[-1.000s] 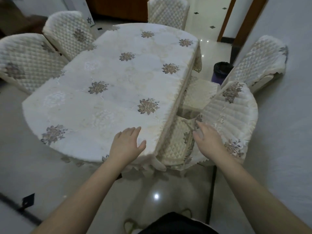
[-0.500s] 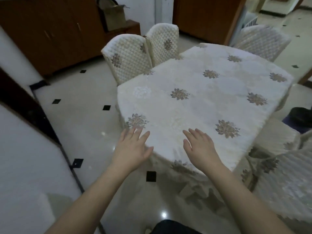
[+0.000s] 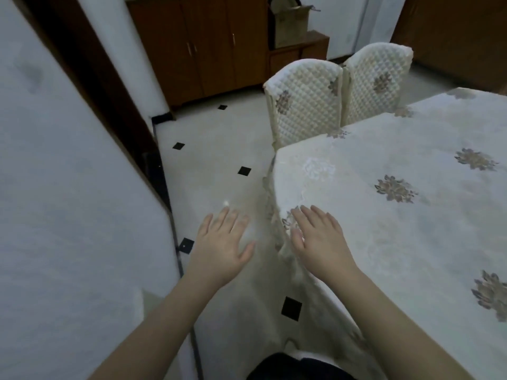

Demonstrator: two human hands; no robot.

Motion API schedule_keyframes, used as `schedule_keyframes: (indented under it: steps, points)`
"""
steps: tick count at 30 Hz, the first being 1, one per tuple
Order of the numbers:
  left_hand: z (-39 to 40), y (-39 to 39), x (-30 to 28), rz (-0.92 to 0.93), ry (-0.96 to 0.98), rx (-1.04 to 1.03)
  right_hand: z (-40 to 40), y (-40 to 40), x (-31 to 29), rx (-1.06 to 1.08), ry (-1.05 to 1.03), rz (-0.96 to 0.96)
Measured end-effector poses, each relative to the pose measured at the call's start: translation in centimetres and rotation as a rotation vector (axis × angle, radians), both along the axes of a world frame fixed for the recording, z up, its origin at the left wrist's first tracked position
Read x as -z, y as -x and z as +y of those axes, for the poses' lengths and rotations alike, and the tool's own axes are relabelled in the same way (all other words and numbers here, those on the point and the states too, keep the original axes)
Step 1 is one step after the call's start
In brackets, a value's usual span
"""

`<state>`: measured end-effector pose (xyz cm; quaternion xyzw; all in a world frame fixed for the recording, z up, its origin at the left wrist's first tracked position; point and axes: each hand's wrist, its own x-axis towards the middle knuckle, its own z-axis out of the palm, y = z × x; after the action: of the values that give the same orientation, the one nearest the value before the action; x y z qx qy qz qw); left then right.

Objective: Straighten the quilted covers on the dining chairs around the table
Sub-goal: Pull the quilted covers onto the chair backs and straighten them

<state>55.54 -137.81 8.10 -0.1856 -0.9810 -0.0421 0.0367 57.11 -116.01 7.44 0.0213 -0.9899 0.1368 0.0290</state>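
Note:
Two dining chairs with cream quilted covers stand side by side at the table's far left edge: the nearer chair (image 3: pixel 306 101) and the farther chair (image 3: pixel 377 83), both with flower patches on their backs. The table (image 3: pixel 397 215) under a cream flowered cloth fills the right side. My left hand (image 3: pixel 222 248) hovers open over the floor, left of the table's corner. My right hand (image 3: pixel 319 239) is open, fingers spread, above the table's near corner edge. Neither hand holds anything or touches a chair.
A white wall (image 3: pixel 68 215) with a dark door frame runs close along the left. Pale tiled floor (image 3: pixel 214 165) with small black diamonds lies between wall and table. Brown wooden cabinets (image 3: pixel 208 48) and a cardboard box (image 3: pixel 292 21) stand at the back.
The view has swung left, away from the chairs on the right side and toward the two chairs on the left. Both hands left the near right chair and now hover open by the table's left corner.

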Motion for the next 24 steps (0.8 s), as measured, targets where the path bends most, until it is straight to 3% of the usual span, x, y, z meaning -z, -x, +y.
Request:
schedule_keyframes:
  steps: [10,24]
  points:
    - [-4.8,8.4,-0.4,-0.075,0.146,-0.186,-5.7,12.4,-0.6,-0.233,0.000,0.045]
    - [-16.7,29.3,1.6,-0.079,-0.009,-0.271,-19.1,34.3,1.7,-0.293,-0.102,0.001]
